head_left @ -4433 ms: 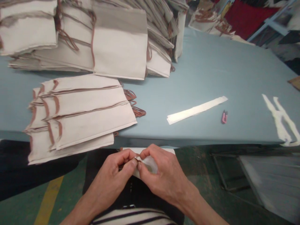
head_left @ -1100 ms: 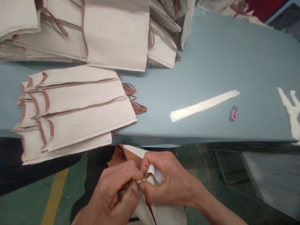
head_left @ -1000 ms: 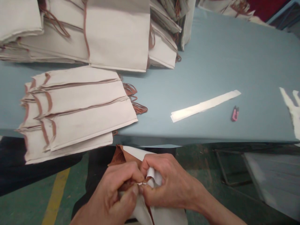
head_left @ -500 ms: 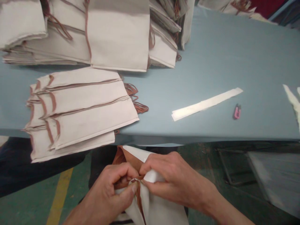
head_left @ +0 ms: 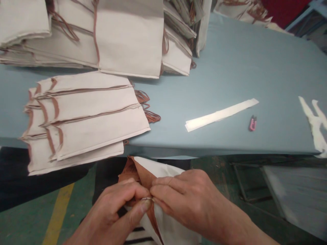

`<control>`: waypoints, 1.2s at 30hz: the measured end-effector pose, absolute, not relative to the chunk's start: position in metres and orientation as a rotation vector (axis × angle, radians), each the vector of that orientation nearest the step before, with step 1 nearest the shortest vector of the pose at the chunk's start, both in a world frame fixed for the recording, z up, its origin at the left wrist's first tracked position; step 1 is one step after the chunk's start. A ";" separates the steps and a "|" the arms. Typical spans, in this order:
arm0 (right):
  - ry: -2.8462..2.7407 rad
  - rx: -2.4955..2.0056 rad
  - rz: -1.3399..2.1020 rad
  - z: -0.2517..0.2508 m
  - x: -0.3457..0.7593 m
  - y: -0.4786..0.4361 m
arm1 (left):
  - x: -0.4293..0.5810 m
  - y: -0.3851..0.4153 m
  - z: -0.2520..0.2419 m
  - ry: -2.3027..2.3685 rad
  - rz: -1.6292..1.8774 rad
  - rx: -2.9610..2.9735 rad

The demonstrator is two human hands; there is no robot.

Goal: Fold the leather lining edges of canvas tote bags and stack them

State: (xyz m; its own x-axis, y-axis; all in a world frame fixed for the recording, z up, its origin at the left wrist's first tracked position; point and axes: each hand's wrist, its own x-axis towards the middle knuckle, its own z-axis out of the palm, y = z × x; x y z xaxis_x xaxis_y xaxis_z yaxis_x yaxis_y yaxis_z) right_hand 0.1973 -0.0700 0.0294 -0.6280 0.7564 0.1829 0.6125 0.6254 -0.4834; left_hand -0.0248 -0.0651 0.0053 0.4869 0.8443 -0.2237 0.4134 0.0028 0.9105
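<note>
A white cloth bag (head_left: 176, 224) with a brown lining lies below the table's front edge, in front of my body. My left hand (head_left: 122, 207) pinches the bag's edge between thumb and forefinger. Right beside it, my right hand (head_left: 181, 195) has its fingers closed on the same edge, and the fingertips of both hands meet there. Brown lining (head_left: 145, 172) shows in the opening above my fingers and in a slit below them. Black stripes (head_left: 139, 234) appear on cloth under my left hand. What lies between the fingertips is mostly hidden.
On the blue-grey table (head_left: 230, 68), a pile of white bags (head_left: 130, 37) stands at the back left. Several flat bags with brown cords (head_left: 89, 112) overhang the front edge. A white strip (head_left: 221, 114), pink thread snips (head_left: 252, 123) and cloth scraps (head_left: 314, 126) lie to the right.
My right hand has turned over, its thumb now tucked out of sight and its fingers closer to my left hand. More brown lining shows above. The view has shifted slightly.
</note>
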 end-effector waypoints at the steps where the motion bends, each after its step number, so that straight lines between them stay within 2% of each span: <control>1: -2.467 -1.083 0.505 0.030 0.196 -0.070 | -0.025 -0.065 0.007 1.119 0.474 1.610; 7: -2.476 -1.076 0.332 0.035 0.192 -0.070 | -0.022 -0.064 0.009 1.148 0.444 1.595; 17: -2.427 -1.010 0.336 0.010 0.191 -0.067 | -0.011 -0.069 0.002 1.174 0.322 1.616; 22: -2.298 -1.030 0.639 -0.004 0.196 -0.061 | -0.008 -0.070 -0.003 1.149 0.240 1.555; 29: -2.217 -1.099 1.099 0.000 0.200 -0.052 | -0.015 -0.069 -0.004 1.116 0.182 1.703; 36: -2.249 -1.168 1.362 0.005 0.199 -0.043 | -0.011 -0.063 -0.006 1.109 0.171 1.580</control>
State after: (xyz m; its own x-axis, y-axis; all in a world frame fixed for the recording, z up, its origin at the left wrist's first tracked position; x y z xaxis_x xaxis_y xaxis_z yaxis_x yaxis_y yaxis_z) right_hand 0.1988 -0.0427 0.0046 -0.6412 0.7475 -0.1735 0.5000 0.2354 -0.8334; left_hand -0.0110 -0.0629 -0.0055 0.5443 0.7165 -0.4364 0.5518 0.0860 0.8295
